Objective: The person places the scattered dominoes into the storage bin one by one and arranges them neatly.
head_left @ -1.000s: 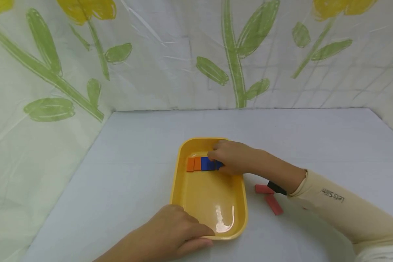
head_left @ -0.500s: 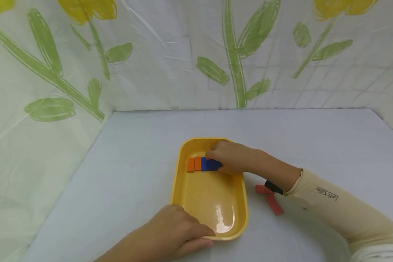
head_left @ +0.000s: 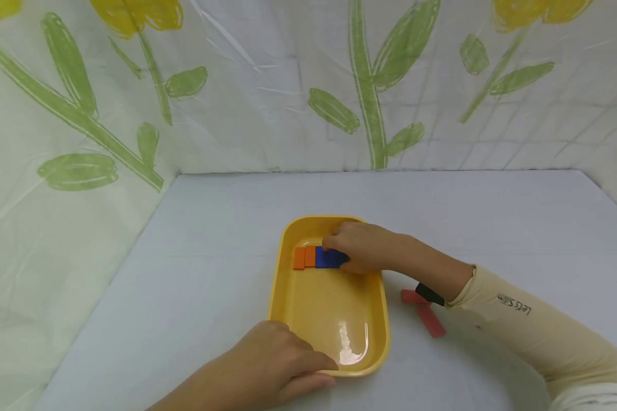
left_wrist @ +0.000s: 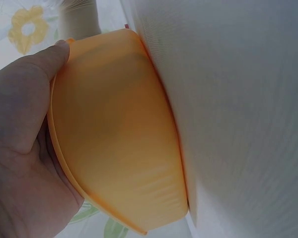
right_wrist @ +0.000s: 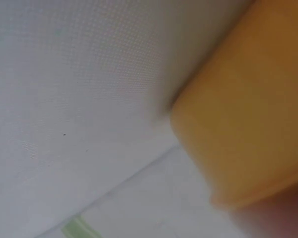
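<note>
A yellow plastic tray (head_left: 319, 319) rests on the table, its long side running away from me. Inside its far end, two orange blocks (head_left: 304, 258) and blue blocks (head_left: 327, 258) form a row. My right hand (head_left: 362, 246) reaches over the tray's right rim and pinches the blue block at the row's right end, partly covering it. At the near left corner my left hand (head_left: 275, 362) grips the tray rim, thumb outside and fingers over the edge. In the left wrist view that hand (left_wrist: 27, 114) holds the rim of the tray (left_wrist: 114, 124).
Two reddish blocks (head_left: 430, 321) lie on the table to the right of the tray, below the right forearm. A black wrist-worn piece (head_left: 429, 294) overlaps one. A white sheet with painted flowers (head_left: 334, 111) hangs behind the table (head_left: 211, 228).
My right hand has shifted slightly left, and the gap between the blue blocks has closed. My left hand and the tray have stayed in place.
</note>
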### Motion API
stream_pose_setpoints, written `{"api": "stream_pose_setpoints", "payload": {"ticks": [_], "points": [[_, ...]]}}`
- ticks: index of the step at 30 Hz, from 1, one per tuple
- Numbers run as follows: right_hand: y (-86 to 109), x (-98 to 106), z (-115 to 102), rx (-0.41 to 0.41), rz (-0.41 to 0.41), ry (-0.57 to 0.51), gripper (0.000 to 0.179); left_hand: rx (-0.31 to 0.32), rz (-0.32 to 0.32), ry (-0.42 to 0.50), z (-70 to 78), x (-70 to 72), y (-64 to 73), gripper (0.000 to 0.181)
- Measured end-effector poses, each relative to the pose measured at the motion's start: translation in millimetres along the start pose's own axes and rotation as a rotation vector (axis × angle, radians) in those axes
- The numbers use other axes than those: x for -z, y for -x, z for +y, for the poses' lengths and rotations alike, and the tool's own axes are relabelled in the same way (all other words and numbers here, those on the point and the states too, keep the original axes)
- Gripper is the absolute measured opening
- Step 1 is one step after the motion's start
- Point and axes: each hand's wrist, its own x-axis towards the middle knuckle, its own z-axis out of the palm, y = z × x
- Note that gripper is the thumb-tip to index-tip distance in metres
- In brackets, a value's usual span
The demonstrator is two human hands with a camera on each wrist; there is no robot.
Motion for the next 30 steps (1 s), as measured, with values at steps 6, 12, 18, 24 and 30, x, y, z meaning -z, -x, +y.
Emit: {"api": "stream_pose_setpoints", "payload": {"ticks": [6, 12, 18, 24, 30], "points": [[5.6, 2.6, -3.0, -0.007, 0.034, -0.009, 0.028, 0.001, -0.014, 0.005, -0.3, 0.1, -0.4, 0.028], [19.9, 7.4, -7.5, 0.001, 0.084, -0.005, 0.027, 0.011, -0.014, -0.015, 0.7, 0.9, 0.2, 0.028], [45.4, 12.3, -11.8, 0.061, 0.195, -0.012, 0.023, 0.021, -0.026, 0.011, 0.1, 0.9, -1.5, 0.03], [74.7, 20.1, -20.6, 0.067, 0.269, -0.029, 0.03, 0.024, -0.02, 0.018, 0.0, 0.1, -1.0, 0.03], [101.8, 26.4, -32.1, -0.02, 0.262, 0.019, 0.024, -0.014, 0.035, -0.022, -0.3, -1.2, -0.5, 0.027]]}}
